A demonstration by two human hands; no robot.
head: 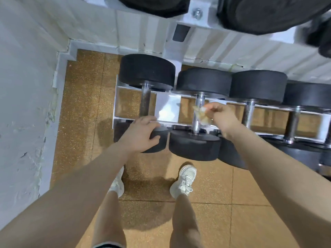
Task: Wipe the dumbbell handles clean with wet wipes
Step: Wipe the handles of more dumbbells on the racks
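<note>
Right hand (221, 116) pinches a crumpled pale wet wipe (201, 114) against the second dumbbell's shiny steel handle (198, 111); left hand (141, 134) rests spread on the black weight head (157, 140); a loose pinch could drop the wipe.

Gym weight corner: dumbbells (200, 111) on white rack (168, 108), speckled rubber floor (86, 104), peeling wall (26, 104) at 9 o'clock.

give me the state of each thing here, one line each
wet wipe: crumpled, pinched in right hand, at second handle
right hand: shut on wipe
left hand: resting open on first dumbbell's near head
first dumbbell: racked, handle bare
second dumbbell: racked
</note>
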